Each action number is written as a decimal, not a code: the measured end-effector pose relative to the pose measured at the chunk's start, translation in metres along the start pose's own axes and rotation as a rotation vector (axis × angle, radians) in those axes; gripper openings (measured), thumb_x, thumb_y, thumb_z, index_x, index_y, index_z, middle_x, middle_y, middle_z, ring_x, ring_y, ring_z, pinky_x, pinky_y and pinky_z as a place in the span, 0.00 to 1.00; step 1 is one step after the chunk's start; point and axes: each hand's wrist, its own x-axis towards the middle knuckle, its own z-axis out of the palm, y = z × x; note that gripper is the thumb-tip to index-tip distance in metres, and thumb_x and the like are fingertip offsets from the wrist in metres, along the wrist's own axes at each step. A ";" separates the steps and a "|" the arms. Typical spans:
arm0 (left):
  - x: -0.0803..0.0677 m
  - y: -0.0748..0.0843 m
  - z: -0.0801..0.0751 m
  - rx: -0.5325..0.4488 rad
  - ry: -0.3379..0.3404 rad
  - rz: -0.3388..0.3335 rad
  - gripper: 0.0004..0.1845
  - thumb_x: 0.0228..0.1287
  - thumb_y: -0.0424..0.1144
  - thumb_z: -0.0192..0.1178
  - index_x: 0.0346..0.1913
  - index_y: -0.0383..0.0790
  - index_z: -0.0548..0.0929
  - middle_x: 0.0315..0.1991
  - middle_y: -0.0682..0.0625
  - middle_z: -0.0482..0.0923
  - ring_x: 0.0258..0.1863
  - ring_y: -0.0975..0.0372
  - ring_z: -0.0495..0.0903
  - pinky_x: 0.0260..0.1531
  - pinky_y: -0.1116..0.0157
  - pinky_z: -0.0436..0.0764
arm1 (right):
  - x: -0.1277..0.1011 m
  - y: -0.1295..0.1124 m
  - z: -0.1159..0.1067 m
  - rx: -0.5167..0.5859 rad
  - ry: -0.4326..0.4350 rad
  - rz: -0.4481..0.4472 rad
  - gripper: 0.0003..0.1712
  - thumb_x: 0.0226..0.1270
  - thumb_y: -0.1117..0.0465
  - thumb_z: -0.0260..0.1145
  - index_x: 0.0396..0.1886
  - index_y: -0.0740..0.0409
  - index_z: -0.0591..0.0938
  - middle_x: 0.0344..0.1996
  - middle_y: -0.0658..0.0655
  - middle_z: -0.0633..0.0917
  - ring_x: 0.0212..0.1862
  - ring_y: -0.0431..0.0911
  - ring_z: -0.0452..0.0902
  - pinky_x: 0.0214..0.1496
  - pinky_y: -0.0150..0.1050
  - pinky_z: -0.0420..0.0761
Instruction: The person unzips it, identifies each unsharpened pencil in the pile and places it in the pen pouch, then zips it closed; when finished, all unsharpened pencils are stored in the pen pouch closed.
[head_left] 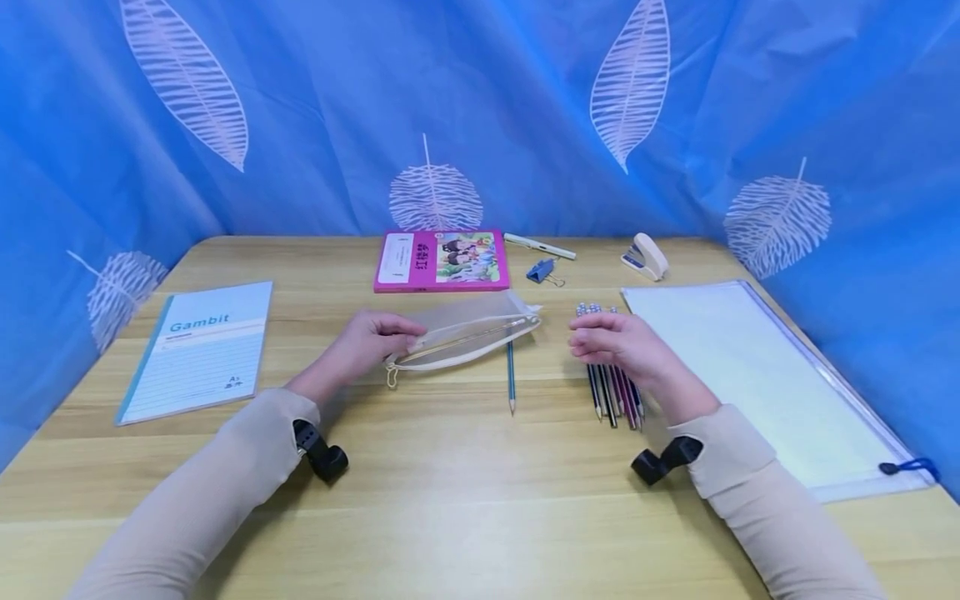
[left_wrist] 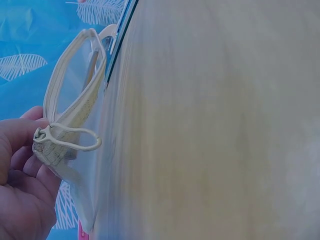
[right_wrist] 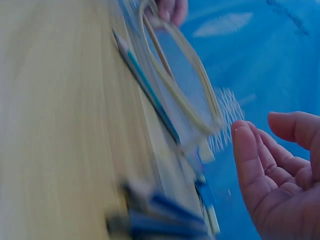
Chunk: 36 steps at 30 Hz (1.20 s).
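Head view: a person's left hand pinches the zipper end of a clear mesh pencil pouch lying near the middle of the wooden worktop, its mouth held open with one pencil visible inside. Just beside the pouch, on its near side, a blue pencil lies with its tip toward the near edge. The right hand hovers with fingers relaxed and apart, holding nothing, over a row of pencils lying side by side right of centre. Toward the right edge lies a clear zip folder. Along the far edge sit a pink book, a white pen, a blue binder clip and a white stapler. Near the left edge lies a blue notebook. Left wrist view: the pouch's cord loop hangs by the thumb.
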 end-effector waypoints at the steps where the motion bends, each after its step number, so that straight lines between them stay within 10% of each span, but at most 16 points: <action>1: 0.000 0.000 -0.001 0.006 0.004 0.004 0.13 0.62 0.33 0.59 0.49 0.35 0.82 0.46 0.41 0.82 0.34 0.66 0.78 0.32 0.70 0.77 | -0.001 0.001 -0.008 -0.017 0.014 0.001 0.19 0.66 0.69 0.56 0.54 0.77 0.69 0.30 0.49 0.85 0.33 0.40 0.82 0.40 0.34 0.81; 12: -0.001 -0.001 -0.004 0.031 0.026 -0.003 0.12 0.61 0.33 0.59 0.48 0.37 0.83 0.48 0.43 0.81 0.42 0.62 0.77 0.36 0.69 0.77 | -0.013 0.013 -0.048 -0.271 0.089 0.033 0.26 0.63 0.66 0.61 0.55 0.79 0.67 0.29 0.44 0.83 0.33 0.35 0.79 0.38 0.31 0.80; 36: -0.001 -0.007 -0.004 0.025 0.019 0.025 0.13 0.62 0.33 0.59 0.48 0.34 0.82 0.49 0.40 0.80 0.44 0.61 0.77 0.38 0.71 0.77 | -0.007 0.020 -0.055 -0.800 0.122 0.088 0.27 0.54 0.58 0.70 0.51 0.67 0.77 0.31 0.54 0.81 0.32 0.42 0.72 0.36 0.35 0.72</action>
